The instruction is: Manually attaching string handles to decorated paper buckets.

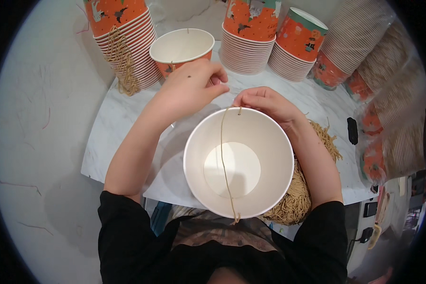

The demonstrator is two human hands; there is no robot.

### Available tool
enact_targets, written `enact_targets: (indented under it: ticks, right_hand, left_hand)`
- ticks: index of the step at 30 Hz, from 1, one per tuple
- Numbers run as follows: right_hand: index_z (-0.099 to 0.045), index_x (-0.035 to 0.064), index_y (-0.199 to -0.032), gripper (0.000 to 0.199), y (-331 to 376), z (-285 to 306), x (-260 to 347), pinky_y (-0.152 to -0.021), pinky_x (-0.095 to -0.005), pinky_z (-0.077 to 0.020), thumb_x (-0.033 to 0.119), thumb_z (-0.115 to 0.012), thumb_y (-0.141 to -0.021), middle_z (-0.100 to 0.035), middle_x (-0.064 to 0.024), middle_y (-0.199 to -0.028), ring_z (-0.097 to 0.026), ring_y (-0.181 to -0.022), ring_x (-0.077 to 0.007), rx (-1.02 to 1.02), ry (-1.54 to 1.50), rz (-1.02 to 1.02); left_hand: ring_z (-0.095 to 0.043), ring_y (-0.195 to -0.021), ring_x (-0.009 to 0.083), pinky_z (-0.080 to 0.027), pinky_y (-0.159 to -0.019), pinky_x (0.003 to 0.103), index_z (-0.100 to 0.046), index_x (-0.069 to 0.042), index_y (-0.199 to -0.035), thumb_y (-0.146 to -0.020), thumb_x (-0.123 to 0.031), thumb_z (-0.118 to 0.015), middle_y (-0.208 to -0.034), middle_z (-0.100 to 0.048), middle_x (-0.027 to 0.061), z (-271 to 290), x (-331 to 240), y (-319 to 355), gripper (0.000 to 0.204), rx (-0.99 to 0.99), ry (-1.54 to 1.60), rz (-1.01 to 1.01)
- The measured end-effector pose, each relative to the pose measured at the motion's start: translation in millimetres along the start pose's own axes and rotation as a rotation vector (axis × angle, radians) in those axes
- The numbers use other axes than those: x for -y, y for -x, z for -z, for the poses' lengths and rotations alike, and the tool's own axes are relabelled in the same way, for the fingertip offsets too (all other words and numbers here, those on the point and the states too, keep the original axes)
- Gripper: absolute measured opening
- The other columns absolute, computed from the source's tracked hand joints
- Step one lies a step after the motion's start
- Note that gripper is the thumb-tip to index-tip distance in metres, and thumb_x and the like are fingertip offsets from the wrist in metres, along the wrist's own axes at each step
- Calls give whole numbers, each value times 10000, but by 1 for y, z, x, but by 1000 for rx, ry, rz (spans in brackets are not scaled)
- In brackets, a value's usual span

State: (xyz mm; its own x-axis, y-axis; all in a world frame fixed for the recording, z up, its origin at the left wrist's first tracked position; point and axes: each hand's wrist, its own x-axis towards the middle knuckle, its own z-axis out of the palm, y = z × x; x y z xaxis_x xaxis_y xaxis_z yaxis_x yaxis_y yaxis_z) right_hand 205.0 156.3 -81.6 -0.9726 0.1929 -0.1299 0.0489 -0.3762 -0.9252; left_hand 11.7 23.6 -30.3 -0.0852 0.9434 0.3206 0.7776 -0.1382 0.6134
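A large white paper bucket [281, 146] stands in front of me with its mouth up. A thin tan cord [223, 156] crosses its mouth, knotted at the near rim and running to the far rim, where a short bit of cord pokes through a hole. My right hand [268, 105] is closed at the far rim, fingertips pinching the cord's end. Just beyond the bucket, to the left, hovers my left hand [194, 85], fingers curled toward the thumb; anything between them is too small to make out. Behind it stands an orange bucket with a white inside [182, 46].
Nested orange-printed buckets [127, 45] rise at the back left, a looped cord bundle [122, 66] hanging on them. More stacks [247, 47] stand behind, with plastic-wrapped ones [393, 128] at right. A tan cord heap [293, 199] lies beneath my right forearm. A small black object [352, 131] lies nearby.
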Motion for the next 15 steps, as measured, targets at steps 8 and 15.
enact_targets:
  ticks: [8, 15]
  right_hand:
    - [-651, -14, -1136, 419, -11, 15, -4, -774, -285, -538, 378, -529, -1048, -554, 16, -779, -582, -739, -110, -215, -30, 89]
    - [-638, -11, -1158, 431, -13, 18, -4, -793, -282, -544, 385, -500, -1061, -552, 20, -779, -580, -742, -111, -244, 45, 69]
  left_hand:
    - [-631, -984, 315, -506, -848, 383, -599, 6, -1192, -787, -356, -815, -1099, -634, 140, 4, -82, 79, 585, 347, 177, -619]
    - [-658, -797, 218, -491, -847, 378, -595, -25, -1162, -752, -197, -770, -942, -659, 52, 9, -103, 106, 477, 837, -419, -571]
